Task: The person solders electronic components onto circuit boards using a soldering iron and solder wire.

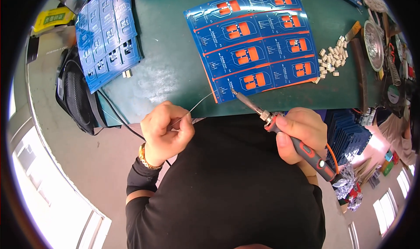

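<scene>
Green table top (175, 52) holds a big blue circuit board sheet with orange patches (258, 43). Left hand (165, 133) pinches thin silver solder wire (199, 104); right hand (302, 133) grips a red-and-grey soldering iron (284, 133), its tip touching the sheet's near edge.

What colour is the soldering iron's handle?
Black with orange accents, on the soldering iron in the right hand; head view.

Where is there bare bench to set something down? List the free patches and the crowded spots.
Free: the green mat between the left blue panel and the big blue circuit panel. Crowded: the right side, with white connectors, a round tin and clutter. The near edge is taken by the left hand feeding solder wire and the right hand with the soldering iron.
</scene>
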Available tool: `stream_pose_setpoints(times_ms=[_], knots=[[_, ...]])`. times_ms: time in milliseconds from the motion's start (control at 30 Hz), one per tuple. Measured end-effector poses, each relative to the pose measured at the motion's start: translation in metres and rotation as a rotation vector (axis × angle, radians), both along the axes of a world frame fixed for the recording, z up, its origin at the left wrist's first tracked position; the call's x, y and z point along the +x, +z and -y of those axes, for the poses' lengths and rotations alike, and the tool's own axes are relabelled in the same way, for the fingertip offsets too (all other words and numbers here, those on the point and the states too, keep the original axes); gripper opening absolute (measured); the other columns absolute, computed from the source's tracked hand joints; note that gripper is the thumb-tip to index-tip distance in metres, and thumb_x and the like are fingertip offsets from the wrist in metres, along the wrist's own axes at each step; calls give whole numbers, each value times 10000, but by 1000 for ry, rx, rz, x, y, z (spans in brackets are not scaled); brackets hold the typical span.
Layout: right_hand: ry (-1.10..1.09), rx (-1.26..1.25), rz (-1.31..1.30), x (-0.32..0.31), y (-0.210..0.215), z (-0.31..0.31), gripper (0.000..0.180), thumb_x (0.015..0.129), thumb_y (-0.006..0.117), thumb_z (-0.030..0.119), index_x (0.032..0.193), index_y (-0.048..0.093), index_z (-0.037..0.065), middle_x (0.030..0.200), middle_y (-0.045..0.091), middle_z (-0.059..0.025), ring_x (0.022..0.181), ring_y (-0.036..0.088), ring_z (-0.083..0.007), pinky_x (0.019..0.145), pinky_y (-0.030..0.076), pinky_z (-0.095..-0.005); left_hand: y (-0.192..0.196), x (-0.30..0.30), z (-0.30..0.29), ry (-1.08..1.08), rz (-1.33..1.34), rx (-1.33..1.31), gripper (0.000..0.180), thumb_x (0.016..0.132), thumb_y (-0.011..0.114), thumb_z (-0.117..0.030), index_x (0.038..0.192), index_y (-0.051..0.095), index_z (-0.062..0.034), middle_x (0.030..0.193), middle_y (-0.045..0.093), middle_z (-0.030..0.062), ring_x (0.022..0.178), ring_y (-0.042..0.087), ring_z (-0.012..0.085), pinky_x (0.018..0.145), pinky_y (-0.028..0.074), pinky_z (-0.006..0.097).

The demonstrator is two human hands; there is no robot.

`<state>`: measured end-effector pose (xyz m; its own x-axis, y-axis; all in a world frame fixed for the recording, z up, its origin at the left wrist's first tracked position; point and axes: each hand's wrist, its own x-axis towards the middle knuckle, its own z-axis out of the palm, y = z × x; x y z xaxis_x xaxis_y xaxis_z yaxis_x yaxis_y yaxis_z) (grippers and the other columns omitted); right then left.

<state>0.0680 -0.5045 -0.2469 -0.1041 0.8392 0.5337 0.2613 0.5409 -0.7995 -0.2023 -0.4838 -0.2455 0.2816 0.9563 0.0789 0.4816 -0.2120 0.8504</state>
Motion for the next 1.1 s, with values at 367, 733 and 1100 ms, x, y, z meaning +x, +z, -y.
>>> stream_pose_setpoints(times_ms=[367,733,1100], knots=[[-8,-31,46,-11,-10,6,261,653,663,-5,914,680,-15,630,630,-58,477,588,-175,434,437,-249,-6,4,3,-41,-21,4,149,704,635,71,696,548,-51,627,541,7,451,468,82,428,365,213],[-27,-1,71,-18,-14,8,270,645,675,-4,914,690,-3,635,635,-52,476,585,-167,442,442,-244,-9,4,4,-49,-25,2,140,712,626,77,712,558,-45,642,543,16,473,513,85,438,395,205],[-13,64,34,3,-13,11,234,699,637,33,911,668,-62,614,633,-87,452,568,-190,444,442,-263,-13,-9,8,-40,44,19,120,764,641,65,755,569,-30,671,571,26,478,480,75,429,371,206]])
